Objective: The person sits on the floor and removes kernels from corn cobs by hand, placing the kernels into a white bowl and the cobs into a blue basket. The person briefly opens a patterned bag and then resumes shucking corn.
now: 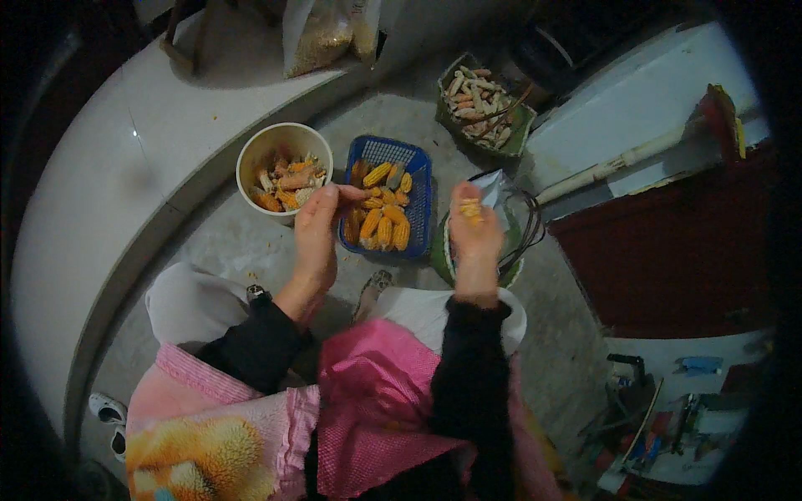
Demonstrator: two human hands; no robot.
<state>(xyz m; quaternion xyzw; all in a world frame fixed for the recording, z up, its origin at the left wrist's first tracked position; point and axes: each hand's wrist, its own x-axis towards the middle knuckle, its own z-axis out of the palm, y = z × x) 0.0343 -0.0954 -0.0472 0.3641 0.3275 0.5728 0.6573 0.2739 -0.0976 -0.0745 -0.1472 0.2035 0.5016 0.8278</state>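
Note:
My right hand [477, 241] holds some yellow corn kernels [470, 210], above a green basket [443, 266] with a pale plastic lining [492, 188]. My left hand [316, 222] hangs between a cream bucket [243, 188] and a blue plastic basket [425, 206]. Its fingers are slightly blurred, and whether they pinch something small is unclear. Several yellow corn cobs [385, 232] lie in the blue basket, some with kernels showing clearly. Inside the bucket are corn cobs [297, 180], many stripped to a pinkish or pale core.
Farther off stands a green woven basket [526, 134] heaped with bare cobs [479, 100]. Clear bags of grain [322, 41] rest on a raised pale ledge [207, 106]. Loose kernels [252, 275] dot the concrete floor. A pole [614, 160] leans at right; tools [651, 432] clutter the lower right.

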